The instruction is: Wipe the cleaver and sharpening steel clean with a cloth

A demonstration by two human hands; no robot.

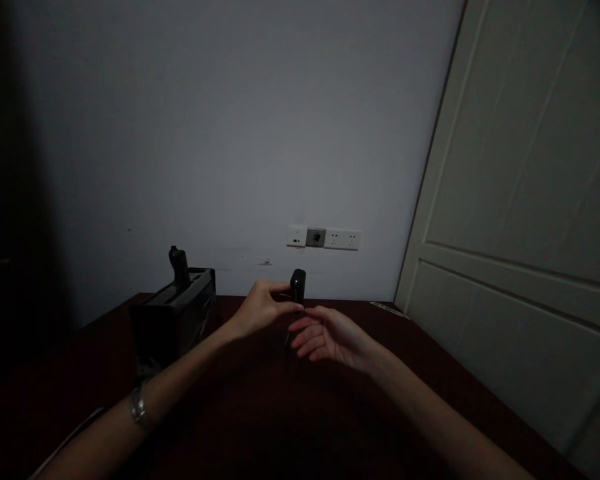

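Observation:
My left hand (264, 308) pinches a knife (298, 285) upright by its glossy black handle, thumb and fingers closed on it. Below the handle, the blade is mostly hidden behind my right hand, and only a dark, thin lower end shows. My right hand (327, 335) is beside it with fingers loosely curved and apart, the fingertips close to the blade. Whether they touch it I cannot tell. To the left stands a black knife block (173, 313) with slots in its top. Another black handle (179, 268) sticks up out of it.
The dark red tabletop (260, 413) reaches back to a grey wall. Wall sockets (343, 239) sit just above its far edge. A flat, thin strip (389, 309) lies at the back right, near a pale panelled door (520, 300). The light is dim.

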